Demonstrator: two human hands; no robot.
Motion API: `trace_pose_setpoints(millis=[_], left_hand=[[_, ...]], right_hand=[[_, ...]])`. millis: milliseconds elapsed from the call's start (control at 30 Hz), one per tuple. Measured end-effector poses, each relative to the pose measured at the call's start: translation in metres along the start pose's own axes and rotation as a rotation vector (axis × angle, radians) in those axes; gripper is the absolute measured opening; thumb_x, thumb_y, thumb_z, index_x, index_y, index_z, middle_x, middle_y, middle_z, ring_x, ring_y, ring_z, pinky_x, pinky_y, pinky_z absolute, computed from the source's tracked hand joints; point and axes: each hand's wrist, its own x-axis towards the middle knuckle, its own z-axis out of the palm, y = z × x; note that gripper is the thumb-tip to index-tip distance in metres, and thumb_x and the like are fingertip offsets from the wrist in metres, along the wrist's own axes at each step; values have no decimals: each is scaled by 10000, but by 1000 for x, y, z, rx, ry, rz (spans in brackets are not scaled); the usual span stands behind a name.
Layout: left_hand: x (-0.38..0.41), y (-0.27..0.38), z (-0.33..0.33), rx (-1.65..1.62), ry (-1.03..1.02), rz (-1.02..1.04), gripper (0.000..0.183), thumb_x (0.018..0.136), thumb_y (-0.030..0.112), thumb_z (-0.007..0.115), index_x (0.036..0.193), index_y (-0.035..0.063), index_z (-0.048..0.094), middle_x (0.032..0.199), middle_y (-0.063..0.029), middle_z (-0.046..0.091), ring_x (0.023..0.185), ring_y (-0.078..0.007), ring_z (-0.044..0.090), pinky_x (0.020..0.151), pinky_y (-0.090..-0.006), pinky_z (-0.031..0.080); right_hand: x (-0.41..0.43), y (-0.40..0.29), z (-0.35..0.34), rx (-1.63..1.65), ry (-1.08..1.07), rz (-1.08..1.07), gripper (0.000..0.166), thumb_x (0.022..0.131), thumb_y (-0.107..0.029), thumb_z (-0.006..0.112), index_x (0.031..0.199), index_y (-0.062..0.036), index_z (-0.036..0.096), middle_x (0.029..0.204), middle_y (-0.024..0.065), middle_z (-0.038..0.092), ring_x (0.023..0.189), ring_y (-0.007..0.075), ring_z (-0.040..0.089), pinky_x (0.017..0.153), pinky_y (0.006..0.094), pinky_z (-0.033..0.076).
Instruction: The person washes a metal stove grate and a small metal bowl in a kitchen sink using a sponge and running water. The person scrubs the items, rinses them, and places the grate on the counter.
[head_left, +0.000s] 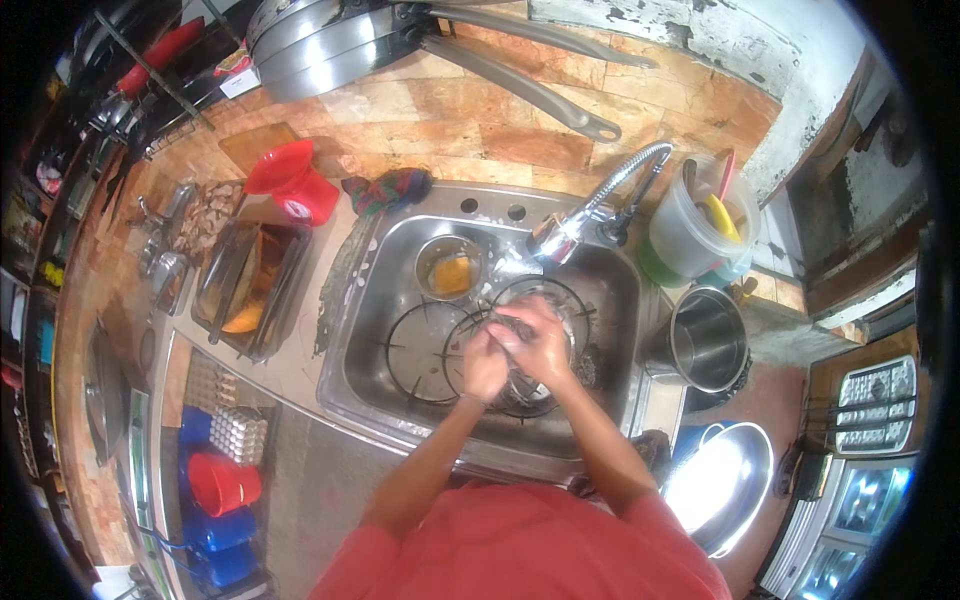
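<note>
Both hands are together over a stainless steel sink (480, 442), below the chrome faucet (559, 236). My left hand (486, 364) and my right hand (536, 337) close around a dark grey item (517, 326), perhaps a scouring pad, mostly hidden by the fingers. Beneath them, a shiny round metal thing, partly covered, lies in the basin. Black wire burner grates (388, 352) rest on the sink bottom, left of and under the hands. A round container (424, 274) with a yellow-orange sponge (452, 276) inside stands at the basin's back left.
Left of the sink are a red plastic pitcher (304, 187), a patterned cloth (386, 191) and a glass dish (289, 300). To the right stand a translucent utensil tub (686, 225) and a steel pot (707, 337). Large pans (330, 45) hang above; a metal basin (761, 480) sits lower right.
</note>
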Motion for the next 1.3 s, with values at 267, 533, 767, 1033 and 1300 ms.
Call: trace_pose_setpoints(millis=[267,533,767,1033,1300], left_hand=[[-11,24,-9,518,-104,327,341,995,288,349,879,5,500,568,-68,572,440,-146,567,433,-269,465],[-22,20,-11,476,-187,342,275,979,249,385,901,24,523,554,-57,556,419,-137,546,426,-286,443],[-24,39,-14,565,-195,350,306,978,272,393,852,34,537,513,-58,520,470,-175,567,470,-315,438],[-31,78,-48,612,-5,348,348,977,284,401,776,34,534,517,-45,539,450,-142,543,460,-300,438],[-32,74,-26,389,-84,231,363,991,298,370,775,40,506,550,-24,520,419,-88,475,403,-249,379]], right_hand=[[14,34,12,-179,90,-105,138,668,-115,699,783,-45,665,798,108,643,794,271,600,740,332,471],[22,67,-19,163,3,380,91,705,-46,639,794,-42,658,804,107,662,822,242,646,777,345,497],[23,6,2,-38,-83,159,54,735,-25,616,784,-34,637,791,37,656,754,133,592,698,278,466],[-6,142,-34,-491,-187,203,130,766,-126,612,778,3,623,691,163,610,713,299,612,693,374,473],[158,253,-76,-1266,-323,425,267,790,-154,570,999,10,598,927,136,629,811,312,650,702,410,529]])
